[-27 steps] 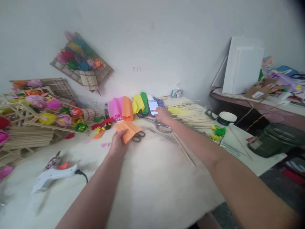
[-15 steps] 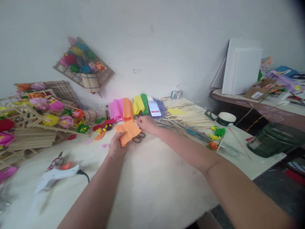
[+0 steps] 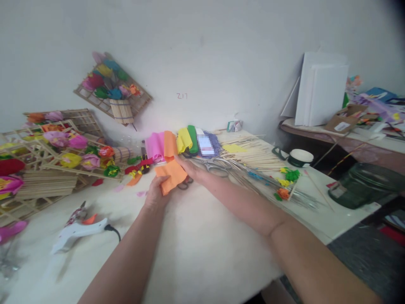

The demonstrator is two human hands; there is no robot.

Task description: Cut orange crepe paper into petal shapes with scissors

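My left hand (image 3: 156,192) is closed on a folded piece of orange crepe paper (image 3: 171,174), held just above the white table (image 3: 202,245). My right hand (image 3: 190,167) reaches in from the right and touches the paper's far edge, with its fingers pinching it. Small dark-handled scissors (image 3: 185,183) lie on the table right under the paper. Larger metal scissors (image 3: 214,166) lie just beyond my right hand.
Rolls of pink, orange, yellow and green crepe paper (image 3: 171,143) lie at the back with a phone (image 3: 205,144). Bamboo sticks (image 3: 253,154) spread to the right. A white glue gun (image 3: 77,230) lies at left. Wooden racks with paper flowers (image 3: 57,147) stand at left.
My right hand has drawn back from the phone and the large scissors and come to the orange paper. My left hand has kept its hold and lifted the paper slightly.
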